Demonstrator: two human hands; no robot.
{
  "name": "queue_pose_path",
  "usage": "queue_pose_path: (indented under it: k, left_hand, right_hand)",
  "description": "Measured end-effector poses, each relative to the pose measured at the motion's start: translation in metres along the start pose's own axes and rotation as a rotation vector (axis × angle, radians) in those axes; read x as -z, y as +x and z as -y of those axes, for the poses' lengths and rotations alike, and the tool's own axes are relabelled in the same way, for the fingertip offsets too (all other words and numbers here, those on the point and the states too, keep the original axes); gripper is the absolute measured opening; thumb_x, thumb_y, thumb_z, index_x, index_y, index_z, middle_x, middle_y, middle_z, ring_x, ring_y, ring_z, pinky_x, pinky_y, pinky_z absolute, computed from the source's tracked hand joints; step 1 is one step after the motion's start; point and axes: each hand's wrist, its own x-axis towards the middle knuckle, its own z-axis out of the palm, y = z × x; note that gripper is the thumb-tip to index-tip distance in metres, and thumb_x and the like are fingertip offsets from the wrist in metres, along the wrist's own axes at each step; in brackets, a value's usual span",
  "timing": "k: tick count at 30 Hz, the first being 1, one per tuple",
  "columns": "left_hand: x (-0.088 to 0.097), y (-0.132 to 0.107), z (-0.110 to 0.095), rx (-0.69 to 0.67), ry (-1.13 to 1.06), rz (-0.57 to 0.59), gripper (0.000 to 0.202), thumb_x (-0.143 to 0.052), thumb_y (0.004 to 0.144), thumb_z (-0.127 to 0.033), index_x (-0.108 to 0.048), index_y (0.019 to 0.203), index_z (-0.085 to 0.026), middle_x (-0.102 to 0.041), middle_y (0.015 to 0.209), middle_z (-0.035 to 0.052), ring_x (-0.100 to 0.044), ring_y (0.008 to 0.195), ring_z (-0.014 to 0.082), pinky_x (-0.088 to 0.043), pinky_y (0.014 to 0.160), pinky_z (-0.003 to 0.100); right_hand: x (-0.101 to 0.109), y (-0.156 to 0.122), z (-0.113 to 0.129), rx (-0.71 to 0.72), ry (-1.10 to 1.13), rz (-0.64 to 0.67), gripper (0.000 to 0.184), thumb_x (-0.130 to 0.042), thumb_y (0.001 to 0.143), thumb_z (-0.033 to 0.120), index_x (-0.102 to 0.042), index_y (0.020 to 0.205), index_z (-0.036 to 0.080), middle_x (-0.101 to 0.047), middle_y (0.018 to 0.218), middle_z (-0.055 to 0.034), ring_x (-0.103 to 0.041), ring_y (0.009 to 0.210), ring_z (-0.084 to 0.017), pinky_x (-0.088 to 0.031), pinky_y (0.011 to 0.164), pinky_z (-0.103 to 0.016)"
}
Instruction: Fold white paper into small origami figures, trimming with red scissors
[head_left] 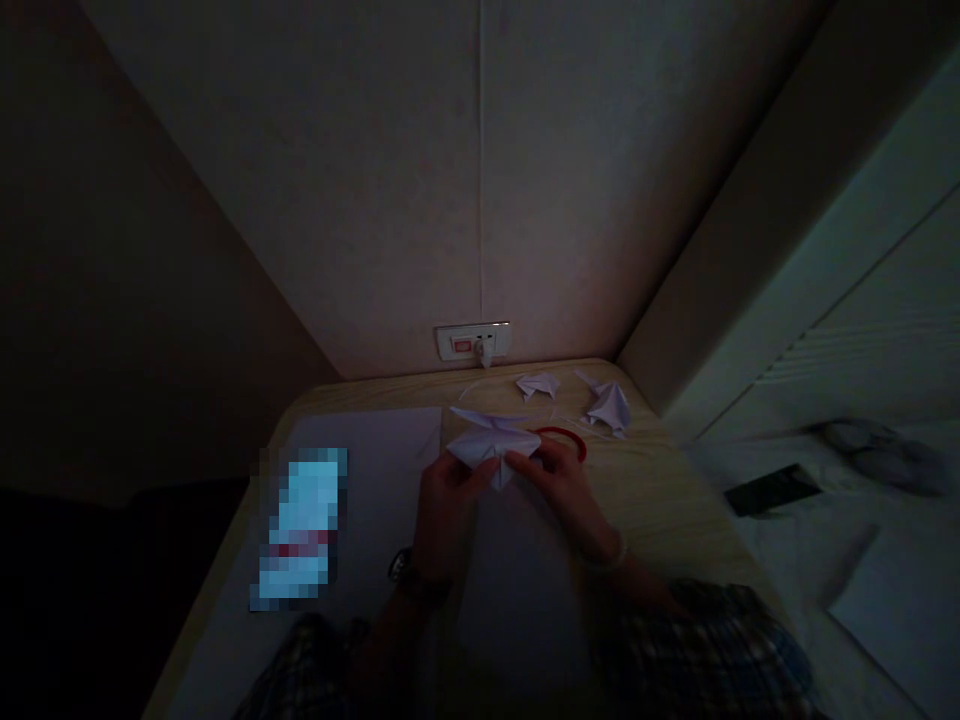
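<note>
Between my two hands is a piece of folded white paper (493, 440), an origami shape with pointed flaps to the left and right and a long flap across its top. My left hand (448, 500) grips its lower left side, thumb on the front near the middle. On the lower right side, my right hand (564, 487) pinches it, also with the thumb in front. The fingers behind the paper are partly hidden. Two finished-looking folded paper figures, a small one (538, 386) and a larger one (608, 406), rest beyond my right hand. The room is dim.
A lit phone (300, 530), its screen blurred out, lies on white paper (375, 470) at left. A red band (574, 440) lies behind my right hand on the wooden table (660, 500). A wall socket (472, 343) holds a plug. A dark flat object (774, 490) sits lower right.
</note>
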Motion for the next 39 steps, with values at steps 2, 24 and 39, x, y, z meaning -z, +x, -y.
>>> queue_pose_path:
  k: [2, 24, 39]
  left_hand:
    - [0.0, 0.0, 0.003, 0.002, 0.004, 0.018, 0.028, -0.063, 0.091, -0.032, -0.063, 0.114, -0.015, -0.066, 0.116, 0.0082, -0.066, 0.099, 0.0227, -0.056, 0.085, 0.044]
    - [-0.001, 0.0, 0.0, -0.037, -0.037, -0.036, 0.031, -0.062, 0.091, -0.033, -0.061, 0.118, -0.016, -0.064, 0.12, 0.0091, -0.065, 0.101, 0.0234, -0.055, 0.085, 0.045]
    - [0.004, 0.002, -0.005, -0.047, -0.11, -0.088, 0.026, -0.065, 0.09, -0.027, -0.063, 0.113, -0.015, -0.067, 0.113, 0.0074, -0.066, 0.098, 0.022, -0.056, 0.084, 0.043]
  right_hand:
    - [-0.001, -0.002, 0.001, 0.007, -0.01, -0.013, 0.029, -0.06, 0.094, 0.033, -0.061, 0.118, 0.016, -0.065, 0.118, -0.0081, -0.066, 0.1, -0.022, -0.055, 0.084, -0.043]
    - [-0.005, -0.004, -0.005, 0.075, -0.156, -0.034, 0.028, -0.059, 0.095, 0.033, -0.061, 0.117, 0.016, -0.065, 0.117, -0.008, -0.066, 0.098, -0.022, -0.056, 0.083, -0.042]
    - [-0.008, -0.009, 0.006, 0.224, -0.309, 0.012, 0.021, -0.059, 0.094, 0.035, -0.065, 0.093, 0.015, -0.068, 0.092, -0.0028, -0.065, 0.082, -0.016, -0.054, 0.077, -0.037]
